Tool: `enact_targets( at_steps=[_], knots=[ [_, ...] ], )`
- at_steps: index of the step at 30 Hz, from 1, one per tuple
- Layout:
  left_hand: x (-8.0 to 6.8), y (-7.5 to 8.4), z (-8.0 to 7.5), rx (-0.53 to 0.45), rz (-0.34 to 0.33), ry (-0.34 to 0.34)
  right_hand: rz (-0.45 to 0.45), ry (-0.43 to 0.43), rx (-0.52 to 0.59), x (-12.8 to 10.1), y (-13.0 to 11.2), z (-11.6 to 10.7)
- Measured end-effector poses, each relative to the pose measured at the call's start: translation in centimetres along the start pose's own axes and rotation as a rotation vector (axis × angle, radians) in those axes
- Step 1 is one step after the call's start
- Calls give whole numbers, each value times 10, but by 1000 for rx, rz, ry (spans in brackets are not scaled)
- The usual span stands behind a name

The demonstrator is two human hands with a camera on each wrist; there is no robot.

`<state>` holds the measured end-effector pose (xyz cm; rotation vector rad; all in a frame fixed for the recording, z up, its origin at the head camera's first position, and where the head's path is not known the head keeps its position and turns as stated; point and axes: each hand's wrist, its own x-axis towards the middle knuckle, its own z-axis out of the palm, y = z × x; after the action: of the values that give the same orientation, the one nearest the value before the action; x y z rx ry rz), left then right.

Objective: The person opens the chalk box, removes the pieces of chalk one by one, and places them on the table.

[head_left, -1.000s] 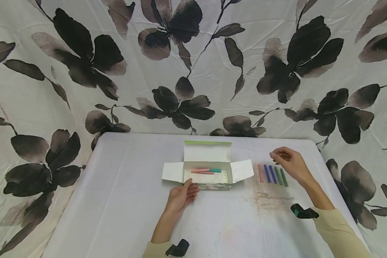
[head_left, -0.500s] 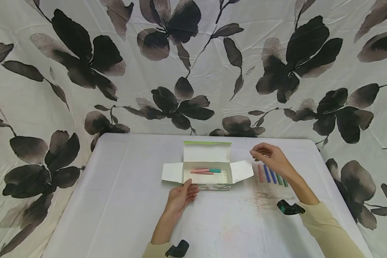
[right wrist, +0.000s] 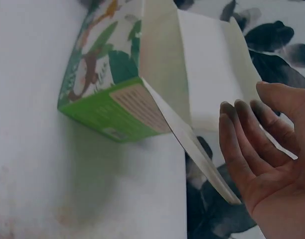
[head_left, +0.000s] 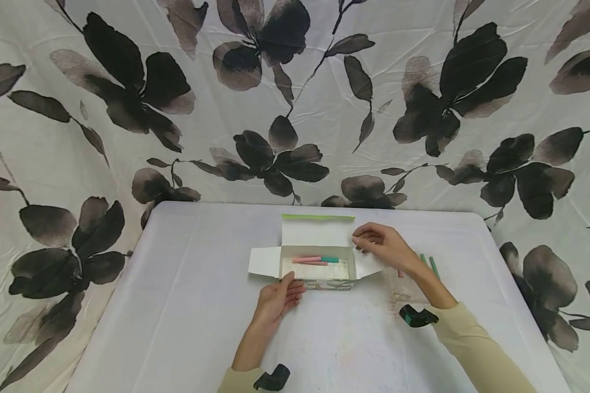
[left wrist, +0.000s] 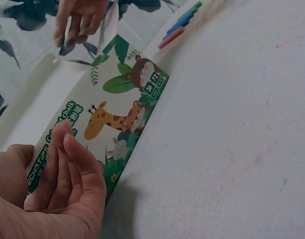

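Note:
A cardboard chalk box [left wrist: 115, 104] with cartoon animals on its front stands with lid and side flaps spread. Inside it, in the head view, lie two pink chalk sticks [head_left: 314, 263] and a teal chalk stick [head_left: 330, 260]. My left hand [head_left: 274, 300] holds the near wall, thumb at the rim and fingers along the printed front. Above the right side flap [head_left: 367, 265] hovers my right hand [head_left: 381, 244], its smudged fingers [right wrist: 232, 144] loosely bent with nothing between them.
Right of the box, a row of chalk sticks lies on the white table [head_left: 192, 305]: red [left wrist: 171, 37], blue [left wrist: 178, 26] and green [head_left: 434, 267]. My right forearm partly covers them in the head view. Chalk dust marks the cloth. A floral sheet [head_left: 255, 98] hangs behind.
My right hand has moved left from over the row of chalk sticks to the box's right flap. The left hand stays at the near wall, and the chalk inside has not moved.

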<state>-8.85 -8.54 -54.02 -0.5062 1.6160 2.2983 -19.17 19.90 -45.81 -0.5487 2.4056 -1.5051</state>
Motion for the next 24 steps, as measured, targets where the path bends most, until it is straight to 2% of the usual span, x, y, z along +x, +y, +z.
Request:
enact_targets(
  at_steps=[7,18,24],
  knots=[
    [1,1,0,-2,2,3,-42,-91,42,12,2,24],
    [1,0,0,1,-6,2,-106,-237,-37,24,8,55],
    [0,-1,-1,-8,-6,2,-155,-324,-145,29,7,69]
  ],
)
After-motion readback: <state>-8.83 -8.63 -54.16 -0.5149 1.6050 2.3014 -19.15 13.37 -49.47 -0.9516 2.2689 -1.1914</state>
